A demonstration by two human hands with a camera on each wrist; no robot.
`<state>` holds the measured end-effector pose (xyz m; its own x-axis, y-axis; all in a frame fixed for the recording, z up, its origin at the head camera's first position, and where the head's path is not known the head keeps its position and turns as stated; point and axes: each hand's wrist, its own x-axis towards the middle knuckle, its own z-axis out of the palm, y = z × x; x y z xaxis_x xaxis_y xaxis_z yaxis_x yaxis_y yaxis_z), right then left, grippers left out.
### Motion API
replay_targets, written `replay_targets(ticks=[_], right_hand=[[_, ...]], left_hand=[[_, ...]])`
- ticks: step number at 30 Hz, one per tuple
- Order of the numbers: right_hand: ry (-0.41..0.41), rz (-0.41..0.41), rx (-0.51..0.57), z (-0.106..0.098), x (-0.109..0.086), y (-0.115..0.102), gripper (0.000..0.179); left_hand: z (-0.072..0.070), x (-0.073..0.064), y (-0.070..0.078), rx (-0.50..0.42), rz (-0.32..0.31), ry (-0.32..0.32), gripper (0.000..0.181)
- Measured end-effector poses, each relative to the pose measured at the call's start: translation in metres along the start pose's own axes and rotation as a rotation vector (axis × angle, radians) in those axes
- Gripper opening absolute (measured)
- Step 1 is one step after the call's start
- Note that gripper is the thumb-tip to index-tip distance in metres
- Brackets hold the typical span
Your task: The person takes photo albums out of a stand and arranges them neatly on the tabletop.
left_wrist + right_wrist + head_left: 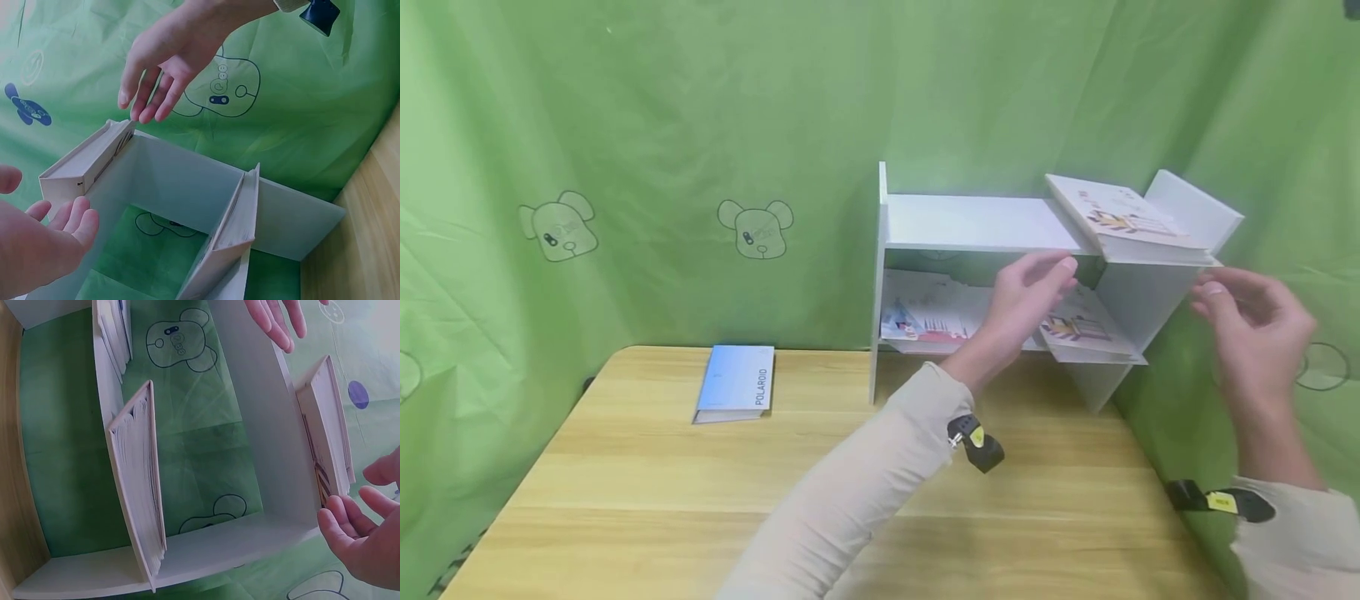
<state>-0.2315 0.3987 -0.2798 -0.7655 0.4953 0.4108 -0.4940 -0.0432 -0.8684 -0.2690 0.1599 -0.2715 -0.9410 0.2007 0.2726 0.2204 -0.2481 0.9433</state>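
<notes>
A thick white book [1123, 218] with a yellow drawing on its cover lies flat on the top board of a white two-tier shelf [962, 221], at the right end. Its front edge juts slightly past the board. My left hand [1026, 292] hovers before the shelf, left of this book, fingers loosely bent and holding nothing. Near the book's right front corner is my right hand [1258, 325], fingers relaxed; in the right wrist view its fingertips [334, 506] are close to the book's end, and contact is hard to tell. A similar book [1082, 325] lies on the lower tier, sticking out.
Several flat books [925, 312] lie on the lower tier's left side, partly behind my left hand. A blue POLAROID binder [736, 379] lies on the wooden table [647, 475], left of the shelf. Green curtains [662, 125] hang close behind and to the right.
</notes>
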Motion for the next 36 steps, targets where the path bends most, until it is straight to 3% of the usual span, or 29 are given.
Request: replay_targets(ticks=[8,14,25,31,36], right_hand=[[0.043,0.042,0.002,-0.010,0.010,-0.005,0.031],[0.019,0.127,0.030,-0.013,0.015,-0.008,0.037],[0.001,0.229,0.161,-0.017,0.024,-0.009,0.036],[0.027,0.369,0.212,-0.015,0.029,-0.011,0.029],[0.046,0.463,0.325,-0.011,0.033,-0.012,0.032]], left_hand=[[0.008,0.005,0.003,-0.009,-0.040,0.029,0.029],[0.013,0.007,0.006,-0.002,-0.058,0.042,0.031],[0.021,0.014,0.013,-0.083,-0.051,0.111,0.026],[0.022,0.017,0.016,-0.063,-0.050,0.110,0.027],[0.023,0.020,0.017,-0.032,-0.064,0.112,0.027]])
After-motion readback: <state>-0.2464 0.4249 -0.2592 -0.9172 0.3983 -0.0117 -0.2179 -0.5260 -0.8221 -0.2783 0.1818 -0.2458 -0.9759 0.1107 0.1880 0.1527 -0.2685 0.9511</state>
